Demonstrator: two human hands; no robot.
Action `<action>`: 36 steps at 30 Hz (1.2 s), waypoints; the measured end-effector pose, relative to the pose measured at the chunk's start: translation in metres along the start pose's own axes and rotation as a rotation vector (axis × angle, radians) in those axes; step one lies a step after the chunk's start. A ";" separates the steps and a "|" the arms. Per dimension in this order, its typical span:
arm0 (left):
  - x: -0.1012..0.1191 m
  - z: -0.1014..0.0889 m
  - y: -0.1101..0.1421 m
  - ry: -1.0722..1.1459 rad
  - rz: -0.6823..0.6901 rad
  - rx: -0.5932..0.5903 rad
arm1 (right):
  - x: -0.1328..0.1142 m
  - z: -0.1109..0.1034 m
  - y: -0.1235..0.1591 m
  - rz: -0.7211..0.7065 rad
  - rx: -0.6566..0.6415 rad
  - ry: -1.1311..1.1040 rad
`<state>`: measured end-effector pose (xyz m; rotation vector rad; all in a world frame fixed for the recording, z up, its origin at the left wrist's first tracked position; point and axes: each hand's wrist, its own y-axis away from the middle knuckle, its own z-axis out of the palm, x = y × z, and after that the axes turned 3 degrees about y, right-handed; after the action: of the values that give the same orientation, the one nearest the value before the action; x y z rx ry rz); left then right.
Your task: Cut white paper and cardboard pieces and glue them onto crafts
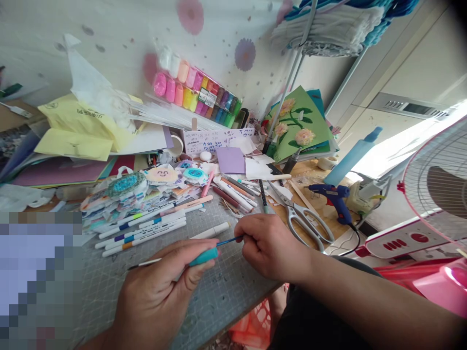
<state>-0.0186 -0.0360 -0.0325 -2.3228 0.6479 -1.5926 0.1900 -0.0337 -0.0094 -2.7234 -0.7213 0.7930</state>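
"How are your two hands set?"

"Your left hand (pixel 156 277) curls nearly closed, pinching one teal piece (pixel 204 256), perhaps a pen cap."

"And your right hand (pixel 270 245)?"

"Fingers folded shut on one thin blue stick (pixel 229 241), above one cutting mat (pixel 204 311). One glue gun (pixel 334 194) lies beyond."

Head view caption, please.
Left hand holding a teal piece, right hand gripping a thin blue rod, over a gridded mat bearing markers.

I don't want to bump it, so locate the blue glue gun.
The glue gun is at right in the head view, between the scissors and the fan.
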 end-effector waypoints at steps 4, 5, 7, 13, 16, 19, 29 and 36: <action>-0.006 0.003 -0.001 0.148 -0.195 -0.051 | 0.002 -0.004 0.000 -0.010 -0.071 -0.001; -0.008 0.004 -0.001 0.183 -0.244 -0.055 | 0.002 -0.004 0.000 -0.010 -0.079 -0.002; -0.010 0.005 -0.002 0.219 -0.295 -0.051 | 0.002 -0.004 0.000 -0.002 -0.072 -0.017; -0.008 0.002 0.001 0.157 -0.190 -0.062 | -0.002 0.000 -0.001 0.023 -0.025 -0.035; -0.005 0.002 0.003 0.130 -0.129 -0.064 | -0.003 -0.001 -0.002 0.032 -0.007 -0.045; -0.006 0.003 0.004 0.136 -0.141 -0.048 | -0.001 -0.002 -0.003 0.030 -0.009 -0.078; -0.006 0.007 -0.006 0.362 -0.408 0.033 | 0.007 -0.005 -0.002 0.265 -0.104 -0.400; -0.005 0.011 -0.010 0.429 -0.500 0.080 | 0.006 -0.008 -0.001 0.349 -0.130 -0.445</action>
<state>-0.0072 -0.0257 -0.0360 -2.2066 0.0629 -2.3220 0.1987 -0.0300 -0.0054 -2.8572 -0.3797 1.5125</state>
